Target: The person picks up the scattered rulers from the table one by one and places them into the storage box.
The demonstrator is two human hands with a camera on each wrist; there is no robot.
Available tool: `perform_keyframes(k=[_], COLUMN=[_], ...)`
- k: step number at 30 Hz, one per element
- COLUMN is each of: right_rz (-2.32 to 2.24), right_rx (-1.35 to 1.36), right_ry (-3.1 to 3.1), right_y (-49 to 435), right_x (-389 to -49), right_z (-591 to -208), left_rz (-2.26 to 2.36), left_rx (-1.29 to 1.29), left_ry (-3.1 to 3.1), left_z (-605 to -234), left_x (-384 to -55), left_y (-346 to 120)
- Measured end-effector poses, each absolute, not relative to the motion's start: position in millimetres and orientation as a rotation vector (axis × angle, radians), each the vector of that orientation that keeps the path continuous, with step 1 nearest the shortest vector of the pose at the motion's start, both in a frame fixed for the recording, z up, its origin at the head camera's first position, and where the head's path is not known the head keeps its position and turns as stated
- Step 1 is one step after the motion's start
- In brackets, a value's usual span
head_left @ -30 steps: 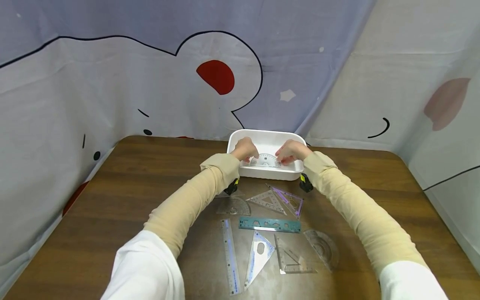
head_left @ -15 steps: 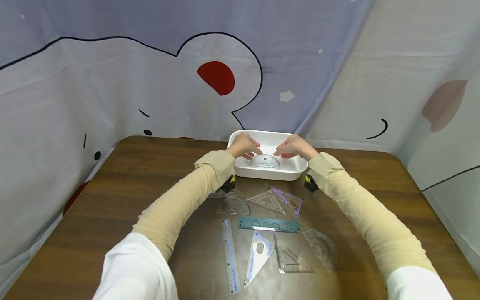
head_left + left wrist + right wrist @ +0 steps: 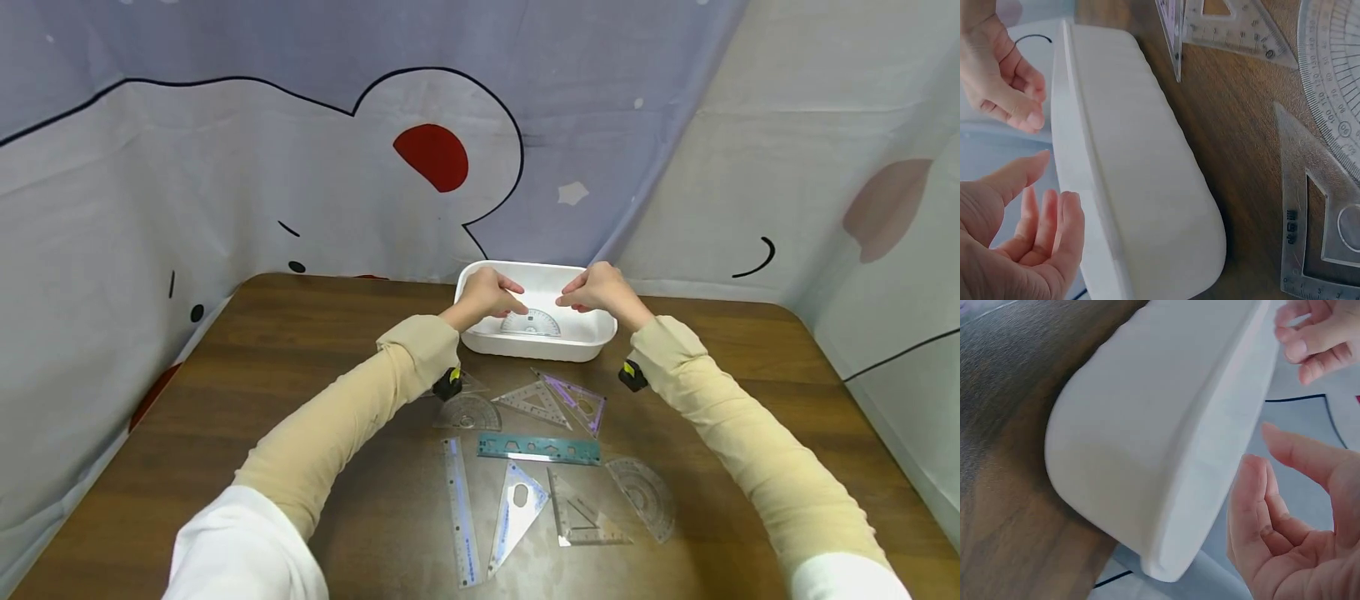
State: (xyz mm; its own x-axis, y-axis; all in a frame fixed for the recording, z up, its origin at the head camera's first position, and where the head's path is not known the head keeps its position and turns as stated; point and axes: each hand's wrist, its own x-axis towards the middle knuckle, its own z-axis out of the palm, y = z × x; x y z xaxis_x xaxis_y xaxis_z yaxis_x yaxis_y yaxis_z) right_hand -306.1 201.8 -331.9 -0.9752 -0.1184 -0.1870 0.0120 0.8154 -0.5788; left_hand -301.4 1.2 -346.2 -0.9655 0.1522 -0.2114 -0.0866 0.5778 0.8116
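A clear protractor [image 3: 531,322] lies inside the white plastic tub [image 3: 540,347] at the back of the table. Over the tub's left part is my left hand [image 3: 489,293], its fingers relaxed and apart, holding nothing. My right hand [image 3: 600,292] hovers over the right part, thumb and fingers spread with nothing between them. In the left wrist view, a gap shows between the thumb and fingers of the left hand [image 3: 1029,244], beside the tub's wall [image 3: 1141,162]. The right wrist view shows the right hand [image 3: 1291,531] likewise loose, near the tub's rim.
In front of the tub lie a teal ruler [image 3: 538,449], a clear ruler [image 3: 461,512], a purple-marked set square [image 3: 592,408], several clear set squares such as one with blue markings [image 3: 517,512], and protractors [image 3: 468,412] [image 3: 643,497]. A printed curtain [image 3: 300,167] hangs behind the wooden table [image 3: 315,333].
Both hands have let go of the protractor, which now rests in the tub. They have risen and drawn apart, the left toward the left and the right toward the right.
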Motion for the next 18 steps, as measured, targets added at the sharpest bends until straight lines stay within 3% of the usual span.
perform_keyframes(k=[18], right_rz=[-0.999], right_rx=[-0.2], right_ry=[2.942], right_y=[210], right_x=[-244], right_z=[-314], left_rz=[1.349], left_rx=[0.369], left_ry=[2.624], left_z=[-334], left_x=[-255], left_y=[-12])
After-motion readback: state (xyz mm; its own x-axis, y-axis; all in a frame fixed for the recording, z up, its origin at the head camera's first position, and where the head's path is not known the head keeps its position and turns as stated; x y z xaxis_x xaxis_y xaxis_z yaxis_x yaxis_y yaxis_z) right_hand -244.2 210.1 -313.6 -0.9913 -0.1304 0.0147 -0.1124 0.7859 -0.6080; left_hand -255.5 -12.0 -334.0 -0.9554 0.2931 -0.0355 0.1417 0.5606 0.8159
